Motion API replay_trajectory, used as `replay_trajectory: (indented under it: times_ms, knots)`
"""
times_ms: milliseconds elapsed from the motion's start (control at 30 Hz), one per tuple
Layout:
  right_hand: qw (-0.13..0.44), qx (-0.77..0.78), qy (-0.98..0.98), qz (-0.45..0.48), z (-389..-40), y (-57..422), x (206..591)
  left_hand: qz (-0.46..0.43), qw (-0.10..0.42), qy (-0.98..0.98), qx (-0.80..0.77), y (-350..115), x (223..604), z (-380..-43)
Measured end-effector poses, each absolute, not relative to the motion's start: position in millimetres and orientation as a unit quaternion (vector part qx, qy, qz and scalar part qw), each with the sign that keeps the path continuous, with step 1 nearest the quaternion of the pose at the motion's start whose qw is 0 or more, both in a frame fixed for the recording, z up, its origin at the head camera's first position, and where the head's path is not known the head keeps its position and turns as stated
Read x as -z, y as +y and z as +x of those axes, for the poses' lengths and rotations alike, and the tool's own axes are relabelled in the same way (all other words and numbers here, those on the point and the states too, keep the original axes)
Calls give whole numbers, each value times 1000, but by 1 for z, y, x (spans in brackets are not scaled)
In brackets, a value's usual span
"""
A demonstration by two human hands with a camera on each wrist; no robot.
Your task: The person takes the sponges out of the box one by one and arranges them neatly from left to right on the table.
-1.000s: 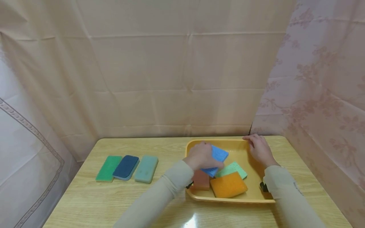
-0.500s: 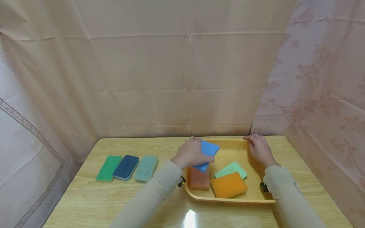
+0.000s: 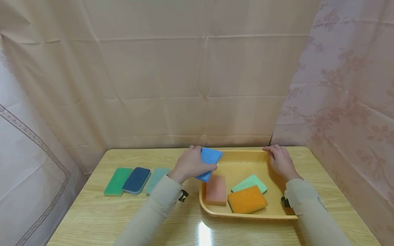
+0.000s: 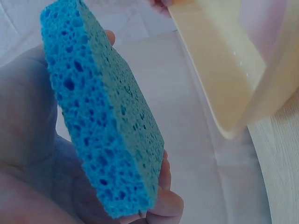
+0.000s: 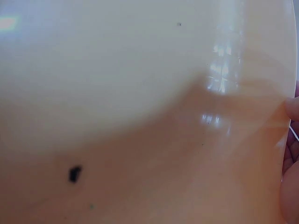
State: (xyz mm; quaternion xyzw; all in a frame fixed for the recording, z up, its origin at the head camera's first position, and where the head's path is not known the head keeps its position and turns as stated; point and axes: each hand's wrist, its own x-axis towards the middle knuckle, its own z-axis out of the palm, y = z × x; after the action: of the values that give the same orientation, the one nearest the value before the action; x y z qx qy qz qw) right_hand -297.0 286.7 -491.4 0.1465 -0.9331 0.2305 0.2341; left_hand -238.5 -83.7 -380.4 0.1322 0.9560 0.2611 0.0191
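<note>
A blue sponge with an open-pored side is in my left hand, fingers and thumb round its edges. The hand holds it raised and tilted over the left rim of a yellow plastic tray. My right hand grips the tray's rim at the back right; in the right wrist view only parts of its fingers show, at the right edge. Inside the tray lie a pink sponge by the left wall, an orange sponge at the front and a mint green sponge partly under the orange one.
Left of the tray, a green sponge, a dark blue sponge and a pale green sponge lie side by side on the wooden table. My left forearm partly covers the pale one. A beige curtain hangs behind.
My left hand has lifted the blue sponge from over the tray's inside and carried it left, to above the left rim. The pink sponge has come into full view. My right hand has stayed put.
</note>
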Motion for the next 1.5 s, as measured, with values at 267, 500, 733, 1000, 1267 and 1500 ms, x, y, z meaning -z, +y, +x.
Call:
replay_trajectory:
  times_ms: [267,500,733,1000,1267,1500]
  knots:
    - [233,-230,-934,145,-298,288,492,104,-5,957,-269,-107,382,-240]
    - [237,-232,-931,151,-297,286,491,92,-27,963,-253,-125,392,-242]
    - [227,-232,-934,151,-297,286,491,64,-22,968,-241,-138,407,-247]
    - [220,-234,-936,146,-296,286,490,51,-19,972,-228,-145,426,-247]
    - [226,-236,-934,148,-296,286,491,44,-6,976,-214,-143,441,-247]
    - [229,-236,-932,151,-295,284,489,39,10,979,-199,-140,452,-247]
